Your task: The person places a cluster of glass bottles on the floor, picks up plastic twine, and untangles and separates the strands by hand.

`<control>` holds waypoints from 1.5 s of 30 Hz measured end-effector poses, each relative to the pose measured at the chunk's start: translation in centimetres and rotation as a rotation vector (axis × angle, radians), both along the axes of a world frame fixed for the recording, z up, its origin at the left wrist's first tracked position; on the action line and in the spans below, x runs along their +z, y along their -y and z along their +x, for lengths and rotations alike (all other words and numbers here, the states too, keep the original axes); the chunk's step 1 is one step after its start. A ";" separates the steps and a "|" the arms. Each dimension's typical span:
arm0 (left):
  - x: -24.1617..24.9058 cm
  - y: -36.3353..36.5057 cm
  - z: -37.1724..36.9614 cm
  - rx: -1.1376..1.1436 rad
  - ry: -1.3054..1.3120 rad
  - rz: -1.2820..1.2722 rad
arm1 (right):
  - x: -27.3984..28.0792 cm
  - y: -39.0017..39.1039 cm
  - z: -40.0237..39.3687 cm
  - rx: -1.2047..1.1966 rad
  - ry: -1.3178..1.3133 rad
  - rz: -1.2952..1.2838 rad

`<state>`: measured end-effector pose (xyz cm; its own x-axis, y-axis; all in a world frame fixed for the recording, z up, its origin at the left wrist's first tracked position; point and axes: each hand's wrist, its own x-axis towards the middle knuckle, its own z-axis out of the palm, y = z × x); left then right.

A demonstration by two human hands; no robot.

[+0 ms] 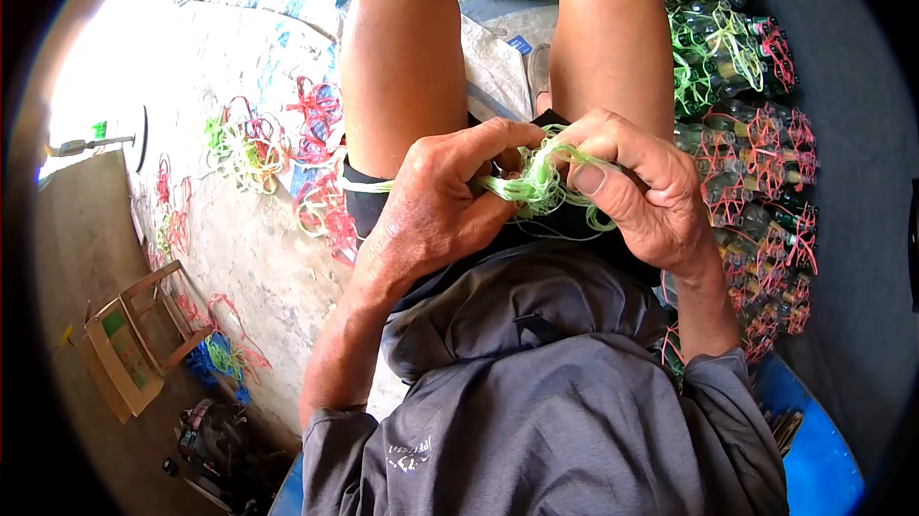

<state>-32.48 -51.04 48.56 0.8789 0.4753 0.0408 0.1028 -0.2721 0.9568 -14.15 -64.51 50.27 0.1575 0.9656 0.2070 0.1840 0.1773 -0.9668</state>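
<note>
At the centre of the frame, a tangle of green twine (534,183) is held above the lap, pinched between the closed thumb and fingers of the left hand (639,181) and of the right hand (445,189). Bundled bottles (756,152) are stacked at the right.

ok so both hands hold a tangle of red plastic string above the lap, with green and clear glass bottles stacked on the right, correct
Not red: the head view shows a tangle of light green plastic string in the left hand and right hand, above the lap. Green and clear glass bottles are stacked on the right.
</note>
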 end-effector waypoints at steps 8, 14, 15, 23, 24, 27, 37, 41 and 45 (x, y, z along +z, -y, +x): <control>0.6 -0.8 -0.8 -0.052 -0.001 0.116 | 0.4 1.3 0.8 -0.081 -0.090 -0.100; 0.4 -1.0 -0.8 -0.062 0.088 0.108 | -1.4 1.6 0.3 -0.089 -0.675 0.038; 0.3 -0.9 -0.7 -0.051 0.089 0.056 | -1.3 1.3 0.0 -0.090 -0.737 0.078; 0.2 -0.2 -1.6 0.031 0.049 -0.275 | -0.7 -0.6 -0.6 0.126 -0.961 0.219; 0.2 -0.2 -1.6 0.033 0.038 -0.268 | -0.9 -0.9 -0.3 0.146 -0.983 0.228; 0.2 -0.2 -1.4 0.025 0.022 -0.248 | -1.0 -1.2 -0.4 0.131 -1.050 0.248; 1.1 -0.1 -1.4 -0.009 -0.030 -0.030 | -0.7 -0.8 0.1 0.002 -1.194 0.164; 1.5 0.4 -1.4 0.028 -0.024 -0.035 | -0.8 -0.5 0.4 -0.011 -1.187 0.101; 1.9 0.5 -1.6 0.023 -0.004 0.036 | -0.8 0.2 0.7 0.025 -1.138 0.070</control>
